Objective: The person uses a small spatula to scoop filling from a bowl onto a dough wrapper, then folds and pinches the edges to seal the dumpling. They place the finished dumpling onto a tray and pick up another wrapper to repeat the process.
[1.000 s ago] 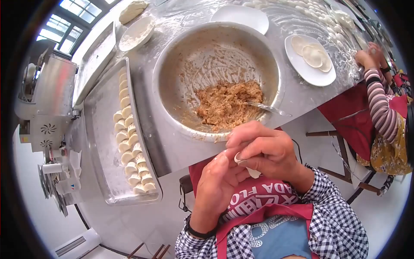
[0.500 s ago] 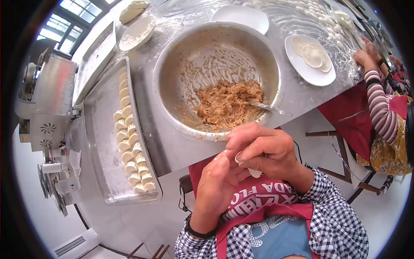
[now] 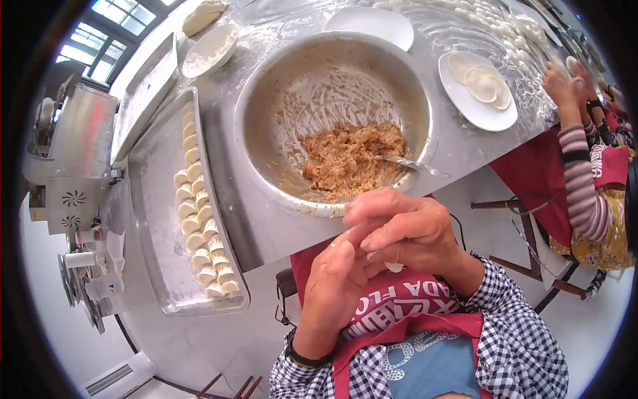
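Observation:
My left hand [image 3: 332,282] and my right hand [image 3: 415,233] are pressed together in front of my apron, near the rim of a big metal bowl [image 3: 249,156]. Between them they pinch a dumpling [image 3: 395,267], of which just a pale edge of dough peeks out below my right fingers. The fingers hide the rest. Inside the bowl lies brown minced filling [image 3: 352,159], with a metal spoon [image 3: 415,165] stuck in it, its handle leaning on the right side.
Folded dumplings [image 3: 206,243] line the right side of a metal tray [image 3: 149,219]. Round wrappers [image 3: 485,86] lie on a white plate [image 3: 465,110]; another plate [image 3: 372,25] and a flour bowl [image 3: 211,50] stand farther back. A co-worker's hands [image 3: 563,86] are over the floured table.
My hands stay together, the fingers shifting slightly, and less of the dough shows between them. The co-worker's arm at the right has moved.

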The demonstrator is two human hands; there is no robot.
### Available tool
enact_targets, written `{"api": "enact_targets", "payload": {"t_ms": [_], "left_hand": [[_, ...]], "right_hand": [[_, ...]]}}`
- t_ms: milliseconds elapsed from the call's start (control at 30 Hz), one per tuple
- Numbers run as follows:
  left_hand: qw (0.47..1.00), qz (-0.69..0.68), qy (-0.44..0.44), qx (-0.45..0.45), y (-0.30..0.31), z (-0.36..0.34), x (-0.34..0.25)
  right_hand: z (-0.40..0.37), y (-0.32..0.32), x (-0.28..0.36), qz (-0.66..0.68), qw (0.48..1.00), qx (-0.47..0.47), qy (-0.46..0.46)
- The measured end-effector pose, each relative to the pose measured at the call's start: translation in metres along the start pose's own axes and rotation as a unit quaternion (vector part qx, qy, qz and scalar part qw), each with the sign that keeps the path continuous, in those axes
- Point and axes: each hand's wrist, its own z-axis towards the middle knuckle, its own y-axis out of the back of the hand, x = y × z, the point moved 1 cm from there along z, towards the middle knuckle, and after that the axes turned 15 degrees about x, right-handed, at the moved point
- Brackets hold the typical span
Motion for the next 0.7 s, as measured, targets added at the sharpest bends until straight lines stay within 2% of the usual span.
{"api": "enact_targets", "payload": {"t_ms": [67,100,167,333,433,633,700], "left_hand": [[1.000,-0.006,0.001,0.007,-0.001,0.000,0.000],[1.000,0.018,0.001,-0.022,-0.004,0.001,0.000],[0.998,0.042,0.001,-0.051,-0.005,0.001,0.001],[0.999,0.043,0.002,-0.003,-0.003,0.000,0.000],[0.998,0.039,0.008,-0.046,-0.006,0.001,0.000],[1.000,0.026,-0.007,0.000,-0.001,-0.001,0.000],[1.000,0.025,-0.005,-0.006,-0.001,0.001,0.000]], "right_hand": [[0.007,-0.002,0.013,0.002,0.999,-0.022,-0.032],[0.010,-0.003,0.018,0.004,0.997,-0.044,-0.065],[0.011,-0.004,0.017,0.002,0.998,-0.033,-0.057],[0.000,-0.004,0.002,0.053,0.998,-0.004,-0.019],[0.002,-0.002,0.001,-0.007,1.000,0.011,0.007],[0.010,-0.003,0.015,0.028,0.996,-0.048,-0.066],[0.001,-0.001,0.003,0.013,1.000,0.014,-0.011]]}}
